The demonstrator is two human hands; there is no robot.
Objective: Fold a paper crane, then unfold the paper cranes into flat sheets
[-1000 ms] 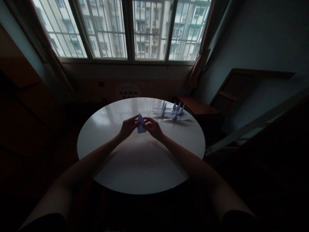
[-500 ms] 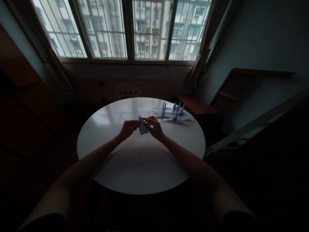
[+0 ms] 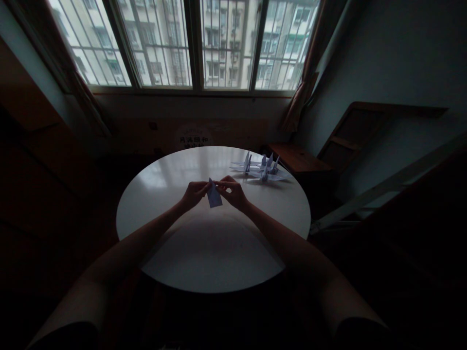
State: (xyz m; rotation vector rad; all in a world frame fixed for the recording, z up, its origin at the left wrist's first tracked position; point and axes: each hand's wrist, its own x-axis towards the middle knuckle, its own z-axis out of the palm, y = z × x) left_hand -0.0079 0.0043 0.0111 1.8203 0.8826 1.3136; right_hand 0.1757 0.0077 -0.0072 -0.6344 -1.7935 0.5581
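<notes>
A small folded piece of pale bluish paper (image 3: 215, 197) is held up over the middle of the table, its pointed tip upward and its wider end hanging down. My left hand (image 3: 195, 192) pinches its left edge near the top between thumb and fingers. From the other side my right hand (image 3: 233, 191) grips the upper right edge with thumb and fingertips, the fingers curled. Both hands are closed on the same paper, above the white oval table (image 3: 211, 253). The finer folds are too dark to make out.
Several folded paper cranes (image 3: 265, 172) stand grouped at the table's back right. Beyond the table are a low wooden stool or bench (image 3: 301, 158) on the right, a barred window (image 3: 226, 48) and a cardboard box with printed characters (image 3: 233, 131).
The paper has tilted and shifted slightly down and left, its lower end now hanging lower. My right fingers have drawn in closer to its top; both hands keep hold.
</notes>
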